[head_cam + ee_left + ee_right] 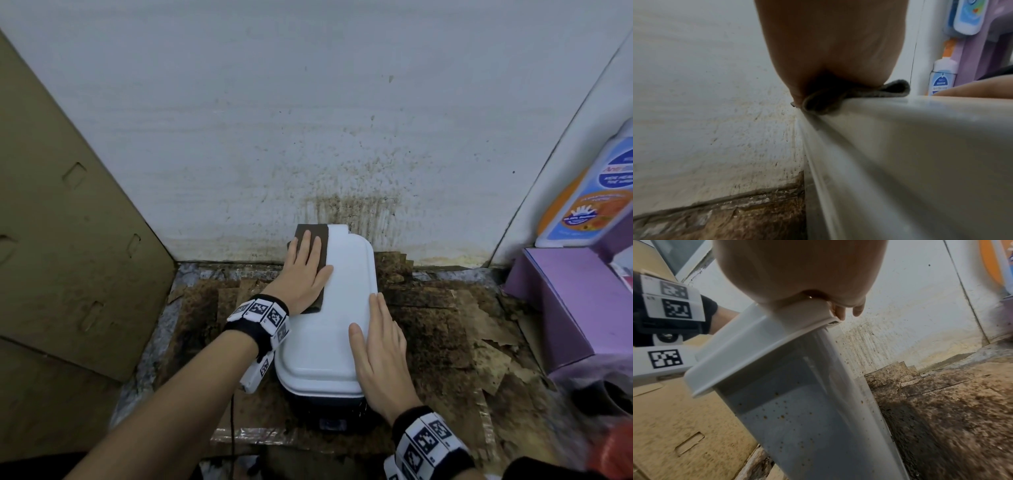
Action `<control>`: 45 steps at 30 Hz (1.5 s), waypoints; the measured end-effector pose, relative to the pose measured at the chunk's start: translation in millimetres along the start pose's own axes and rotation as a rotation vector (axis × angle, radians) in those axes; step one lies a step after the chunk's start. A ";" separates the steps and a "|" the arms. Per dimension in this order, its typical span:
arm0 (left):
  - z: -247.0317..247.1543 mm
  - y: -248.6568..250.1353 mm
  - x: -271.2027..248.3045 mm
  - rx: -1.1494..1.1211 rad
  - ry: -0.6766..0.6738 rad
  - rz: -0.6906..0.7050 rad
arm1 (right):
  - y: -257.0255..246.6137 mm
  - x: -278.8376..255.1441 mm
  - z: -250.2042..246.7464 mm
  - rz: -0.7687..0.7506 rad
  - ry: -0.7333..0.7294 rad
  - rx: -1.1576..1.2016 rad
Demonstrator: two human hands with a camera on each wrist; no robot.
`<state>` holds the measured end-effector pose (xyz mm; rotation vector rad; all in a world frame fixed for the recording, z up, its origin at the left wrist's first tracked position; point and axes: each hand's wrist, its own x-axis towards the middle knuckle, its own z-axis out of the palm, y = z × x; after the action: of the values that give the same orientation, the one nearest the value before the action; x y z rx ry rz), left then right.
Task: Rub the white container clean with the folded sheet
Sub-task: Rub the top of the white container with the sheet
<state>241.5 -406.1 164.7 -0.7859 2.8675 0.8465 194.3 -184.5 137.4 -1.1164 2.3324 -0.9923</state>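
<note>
Left hand (306, 270) flat, fingers straight, pressing folded sheet (310, 236) on white container (342, 308) lid's far-left end — long axis runs away; right hand (380, 356) flat, steadying near-right edge.

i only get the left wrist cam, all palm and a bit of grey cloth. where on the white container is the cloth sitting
Observer: The folded sheet lies on the far left part of the white container lid, near the wall, with the left hand pressing flat on it.
Operator: what's the other hand doing
Observer: The right hand rests flat along the lid's right edge, fingers straight.
Operator: any dirt on the sides
Observer: Yes, the right wrist view shows brown specks scattered over the container's side wall below the lid.
</note>
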 end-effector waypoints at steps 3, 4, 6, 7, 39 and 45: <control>0.2 9.9 -9.6 -0.043 0.025 -0.083 | -0.1 -0.6 -0.6 -0.011 -0.003 0.004; 2.2 11.0 -14.9 -0.017 0.059 -0.065 | 0.3 -0.7 -0.5 -0.015 -0.002 0.005; 9.0 8.7 -27.8 -0.016 0.053 -0.042 | 1.1 -0.5 0.5 -0.017 0.010 0.019; 9.3 11.1 -37.5 -0.051 0.038 -0.048 | 1.5 -0.5 0.9 -0.016 0.016 0.025; 1.2 9.0 -9.1 0.085 0.066 0.007 | -4.7 -0.5 -3.0 -0.005 -0.007 -0.042; -0.2 -4.9 5.8 0.206 -0.063 0.074 | -2.3 1.4 0.0 0.002 0.009 -0.054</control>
<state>238.8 -412.4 161.4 -0.6235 2.8824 0.5578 194.5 -186.5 139.1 -1.1322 2.3800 -0.9400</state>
